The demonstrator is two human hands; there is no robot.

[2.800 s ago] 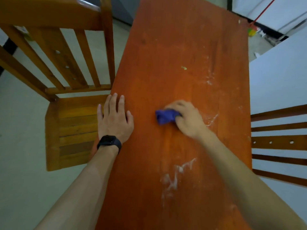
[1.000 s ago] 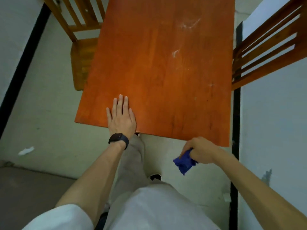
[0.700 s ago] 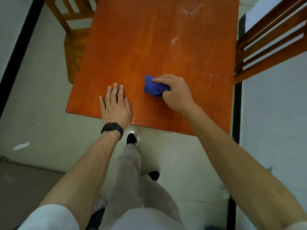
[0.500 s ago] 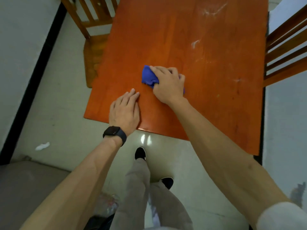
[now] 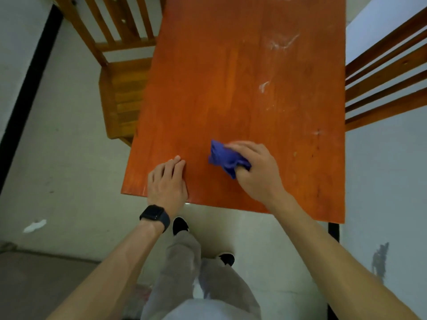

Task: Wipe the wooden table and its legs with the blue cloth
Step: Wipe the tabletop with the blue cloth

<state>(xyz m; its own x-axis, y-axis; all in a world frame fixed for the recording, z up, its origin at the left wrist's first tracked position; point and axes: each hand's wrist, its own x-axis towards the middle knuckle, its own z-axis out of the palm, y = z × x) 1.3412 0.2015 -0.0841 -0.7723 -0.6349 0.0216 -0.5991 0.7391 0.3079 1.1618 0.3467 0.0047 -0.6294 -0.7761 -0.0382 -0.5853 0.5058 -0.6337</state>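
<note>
The crumpled blue cloth (image 5: 225, 159) in your right hand (image 5: 257, 174) is a deep, plain royal blue. Under your grip the flat wooden table top (image 5: 219, 77) is glossy reddish-orange with faint darker grain; beyond the grip it carries whitish smears (image 5: 280, 42), perhaps dust. Left of the grip sits a matte black wristwatch (image 5: 154, 215); farther left, a honey-brown slatted wooden chair (image 5: 126, 93); right of it, darker brown chair slats (image 5: 383, 72).

Table (image 5: 231, 88), reddish-orange wood top, white smears toward far right, near edge closest to viewer, cloth (image 5: 225, 158), blue, bunched, on tabletop near front edge, right of centre
</note>
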